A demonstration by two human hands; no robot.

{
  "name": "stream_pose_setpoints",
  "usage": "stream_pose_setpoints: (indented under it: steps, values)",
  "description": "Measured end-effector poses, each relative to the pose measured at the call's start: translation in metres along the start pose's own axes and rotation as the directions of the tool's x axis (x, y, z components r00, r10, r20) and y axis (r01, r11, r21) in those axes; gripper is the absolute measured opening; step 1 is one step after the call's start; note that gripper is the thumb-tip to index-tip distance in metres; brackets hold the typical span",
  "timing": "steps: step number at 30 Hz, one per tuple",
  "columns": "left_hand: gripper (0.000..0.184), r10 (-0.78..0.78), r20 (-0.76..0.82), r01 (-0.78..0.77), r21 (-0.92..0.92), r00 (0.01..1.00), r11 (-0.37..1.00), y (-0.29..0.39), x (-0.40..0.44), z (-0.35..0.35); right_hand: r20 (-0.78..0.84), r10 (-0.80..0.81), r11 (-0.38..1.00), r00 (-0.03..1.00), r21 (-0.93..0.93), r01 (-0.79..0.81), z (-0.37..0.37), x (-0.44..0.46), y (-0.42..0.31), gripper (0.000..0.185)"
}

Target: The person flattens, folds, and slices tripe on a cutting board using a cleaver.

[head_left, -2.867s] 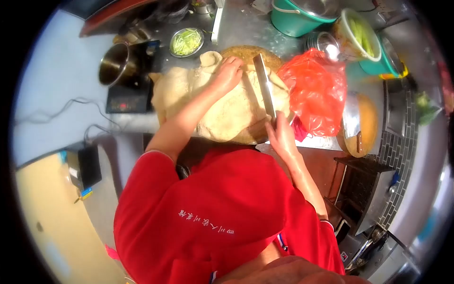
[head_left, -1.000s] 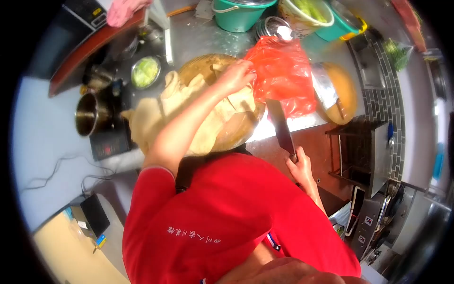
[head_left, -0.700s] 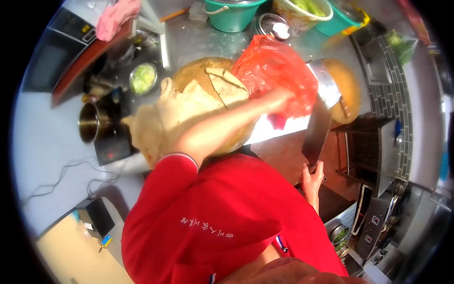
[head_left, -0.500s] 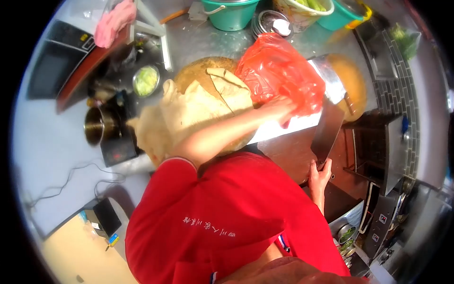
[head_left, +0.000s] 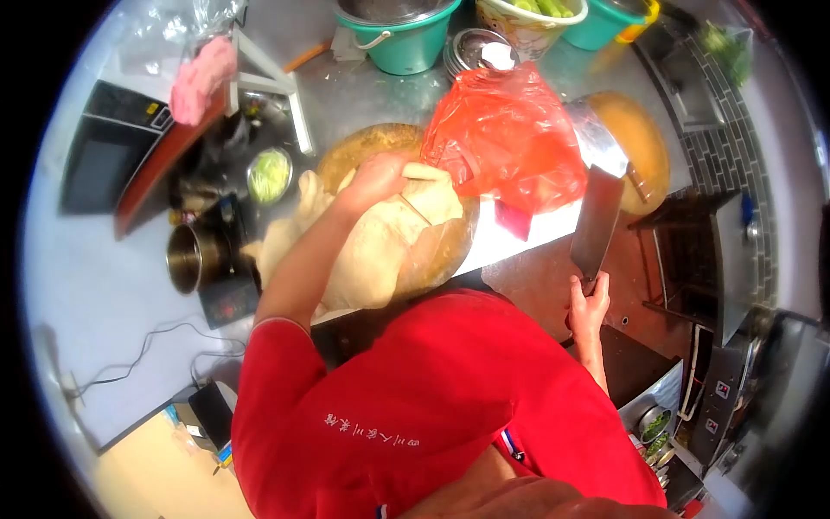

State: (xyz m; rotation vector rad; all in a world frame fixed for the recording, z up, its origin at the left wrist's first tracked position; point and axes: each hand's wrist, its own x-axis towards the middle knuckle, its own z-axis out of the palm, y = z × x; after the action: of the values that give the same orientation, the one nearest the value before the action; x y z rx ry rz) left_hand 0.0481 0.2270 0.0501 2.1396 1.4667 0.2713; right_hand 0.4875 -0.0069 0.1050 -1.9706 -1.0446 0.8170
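Head view, bench [head_left: 346, 99] across upper half of frame.

Pale food sheet [head_left: 367, 251]: left of centre, folded and lumpy, draped over a round chopping board [head_left: 454, 259] and past its left side. Short dark line across it near its upper right.

Hands well apart. Left hand [head_left: 380, 179] is on the sheet's upper part, fingers at a rolled edge; can't tell if it's pinching or just resting. Right hand [head_left: 589, 307], right of centre, is wrapped round the handle of a cleaver [head_left: 596, 221]. Blade points to top of frame, well apart from the sheet.

Red plastic bag [head_left: 510, 138]: upper centre, just right of the board. Second board [head_left: 650, 130] at upper right, a knife [head_left: 638, 182] lying on it. Bowl of shredded greens [head_left: 270, 176] upper left; metal pot [head_left: 183, 259] lower and further left. Teal bucket [head_left: 406, 48] at top edge.
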Motion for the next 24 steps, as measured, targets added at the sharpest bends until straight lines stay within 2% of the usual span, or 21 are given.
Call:
stream_pose_setpoints:
  steps: [1, 4, 5, 7, 9, 10, 13, 16, 17, 19, 20, 21, 22, 23, 24]
  values:
    - [0.036, -0.021, 0.021, 0.023, -0.129, 1.000, 0.991, -0.001, 0.000, -0.002, 0.011, 0.040, 0.999, 0.999, 0.024, -0.040, -0.001, -0.001, -0.006, 0.026]
    - [0.030, -0.228, 0.037, 0.221, -0.442, 0.973, 0.869, 0.007, 0.014, -0.034, 0.010, -0.006, 0.999, 1.000, -0.037, 0.007, -0.001, 0.002, 0.008, 0.025]
    - [0.029, -0.177, -0.222, 0.036, -0.522, 0.959, 0.852, -0.007, 0.023, -0.030, -0.003, -0.095, 0.994, 0.995, -0.058, 0.095, -0.002, 0.005, 0.022, 0.024]
    - [0.030, -0.248, -0.206, 0.020, -0.730, 0.946, 0.683, 0.034, 0.033, -0.076, -0.018, -0.270, 0.957, 0.963, -0.110, 0.267, -0.002, 0.008, 0.047, 0.022]
    - [0.029, -0.349, -0.227, 0.075, -0.735, 0.909, 0.673, 0.050, 0.063, -0.095, -0.024, -0.140, 0.987, 0.990, -0.083, 0.137, -0.005, 0.004, 0.044, 0.024]
    - [0.031, -0.330, -0.263, 0.011, -0.767, 0.907, 0.642, 0.034, 0.089, -0.081, -0.025, -0.077, 0.995, 0.997, -0.069, 0.075, -0.006, 0.003, 0.043, 0.025]
    - [0.030, -0.377, -0.200, 0.071, -0.800, 0.904, 0.596, 0.054, 0.131, -0.055, -0.045, -0.096, 0.994, 0.994, -0.054, 0.094, -0.011, 0.001, 0.050, 0.025]
    - [0.029, -0.297, -0.136, 0.035, -0.862, 0.945, 0.506, 0.071, 0.166, -0.001, -0.110, -0.396, 0.911, 0.912, -0.170, 0.375, -0.016, 0.002, 0.050, 0.021]
    - [0.028, -0.246, -0.103, 0.033, -0.871, 0.964, 0.491, 0.077, 0.172, 0.015, -0.121, -0.341, 0.933, 0.932, -0.168, 0.319, -0.018, -0.001, 0.049, 0.021]
    - [0.028, -0.181, -0.068, 0.056, -0.798, 0.981, 0.599, 0.065, 0.200, 0.065, -0.140, -0.230, 0.965, 0.963, -0.160, 0.207, -0.022, -0.008, 0.043, 0.021]
    - [0.029, -0.159, -0.016, 0.085, -0.793, 0.987, 0.604, 0.102, 0.174, 0.042, -0.151, -0.169, 0.983, 0.974, -0.104, 0.154, -0.024, -0.010, 0.040, 0.022]
    - [0.032, -0.168, 0.063, 0.157, -0.750, 0.984, 0.642, 0.100, 0.182, 0.055, -0.158, -0.107, 0.994, 0.982, -0.046, 0.101, -0.025, -0.012, 0.038, 0.023]
    - [0.033, -0.170, 0.106, 0.184, -0.816, 0.980, 0.548, 0.099, 0.185, 0.072, -0.160, -0.044, 0.999, 0.986, 0.012, 0.046, -0.025, -0.014, 0.037, 0.023]
    - [0.034, -0.169, 0.149, 0.210, -0.870, 0.974, 0.446, 0.107, 0.181, 0.079, -0.168, -0.069, 0.998, 0.983, -0.008, 0.069, -0.026, -0.014, 0.038, 0.024]
    - [0.038, -0.103, 0.236, 0.258, -0.890, 0.966, 0.376, 0.099, 0.188, 0.096, -0.173, -0.093, 0.996, 0.981, -0.027, 0.090, -0.026, -0.015, 0.041, 0.024]
